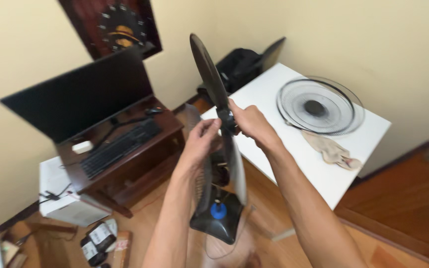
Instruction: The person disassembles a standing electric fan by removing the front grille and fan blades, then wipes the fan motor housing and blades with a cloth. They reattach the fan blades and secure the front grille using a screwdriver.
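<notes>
At frame centre, the left hand (202,136) and right hand (249,121) both grip the fan blade (209,74) at its hub, motion-blurred, hiding the fan motor behind.

Both forearms are bare to the frame's edge, no sleeves showing; the left hand (200,140) and right hand (250,123) wear no gloves, rings or watch

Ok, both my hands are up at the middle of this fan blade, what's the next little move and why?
Probably ease the fan blade straight forward off its hub. Your left hand and right hand both grip at the centre, and the front grille already lies on the white table beside a cloth, so the blade looks exposed. The picture is blurred, so go gently.
</notes>
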